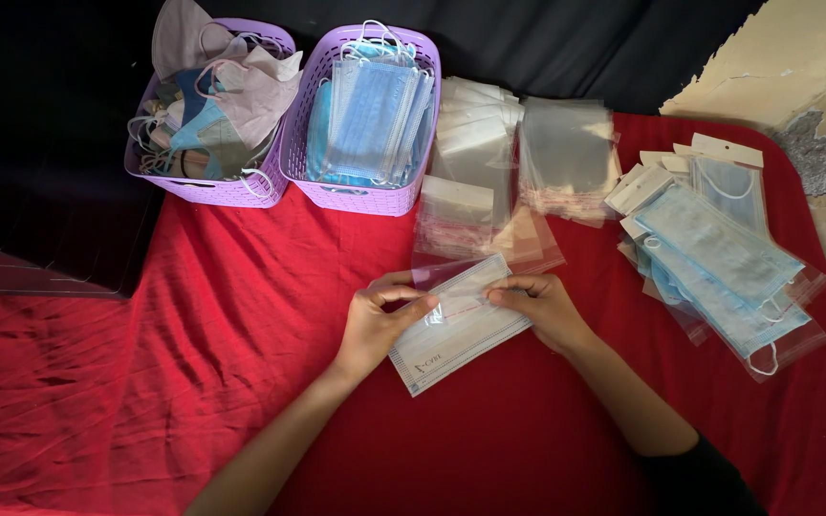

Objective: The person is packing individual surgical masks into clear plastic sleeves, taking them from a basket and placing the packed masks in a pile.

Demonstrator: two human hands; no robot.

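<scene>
A flat surgical mask inside a clear plastic sleeve (456,325) lies on the red cloth (193,315) in the middle. My left hand (375,325) pinches the sleeve's upper left edge. My right hand (545,308) grips its upper right end, fingers curled over the flap. Both hands hold the same packet, which is tilted with its right end farther from me.
Two purple baskets stand at the back: one (207,186) with cup-shaped masks, one (365,196) with blue flat masks. Empty clear sleeves (518,153) lie stacked behind my hands. A pile of bagged masks (719,258) sits at the right. A peeling wall (795,67) is beyond.
</scene>
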